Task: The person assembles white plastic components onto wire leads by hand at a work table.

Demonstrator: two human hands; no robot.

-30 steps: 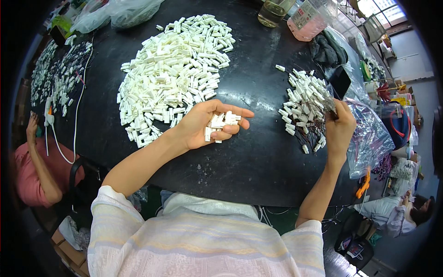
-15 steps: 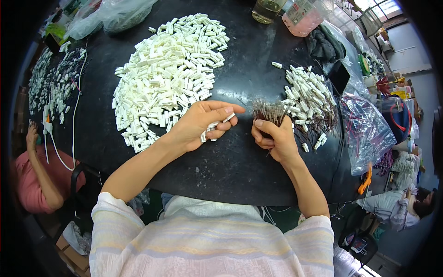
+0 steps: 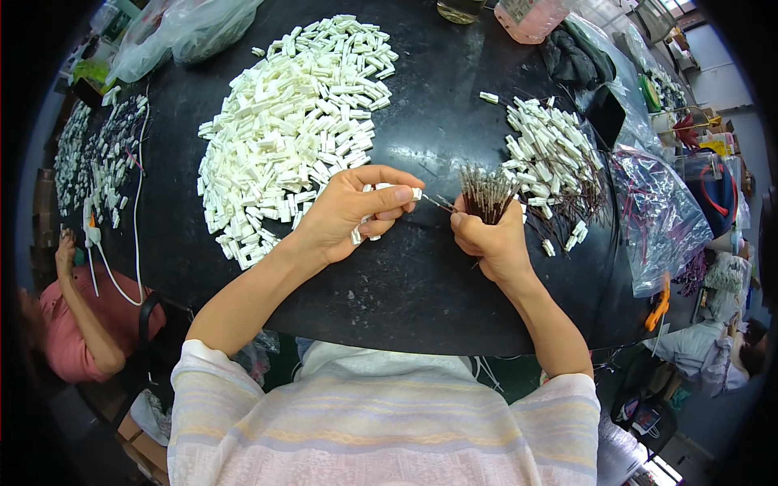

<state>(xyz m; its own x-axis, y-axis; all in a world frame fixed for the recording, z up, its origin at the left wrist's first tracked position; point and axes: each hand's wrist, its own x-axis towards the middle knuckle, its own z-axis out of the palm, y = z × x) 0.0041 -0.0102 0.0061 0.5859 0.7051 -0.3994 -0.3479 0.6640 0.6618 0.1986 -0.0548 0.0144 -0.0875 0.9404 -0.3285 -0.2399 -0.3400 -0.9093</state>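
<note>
My left hand (image 3: 356, 209) is closed on several small white plastic connector housings, one of them (image 3: 416, 194) pinched between thumb and forefinger. A bundle of dark brown wires (image 3: 485, 194) with metal-tipped ends stands upright in my closed right hand (image 3: 496, 241). From that hand a single wire (image 3: 438, 202) points left, its tip at the pinched housing; whether it is inside, I cannot tell. Left of my hands lies a large heap of loose white housings (image 3: 284, 130). A smaller pile of housings with brown wires attached (image 3: 551, 154) lies beyond my right hand.
The black table (image 3: 381, 308) curves before me. Clear plastic bags (image 3: 656, 219), a dark phone-like slab (image 3: 604, 118) and a pink container (image 3: 527, 18) are at the right. An orange-handled tool (image 3: 658, 304) hangs by the right edge. Co-workers sit at left (image 3: 85, 316) and right (image 3: 713, 352).
One wire now sticks out leftward from the right hand toward the left. The pinched housing has turned to face it, and the hands have come to meet at that wire. The whole view has shifted slightly.
</note>
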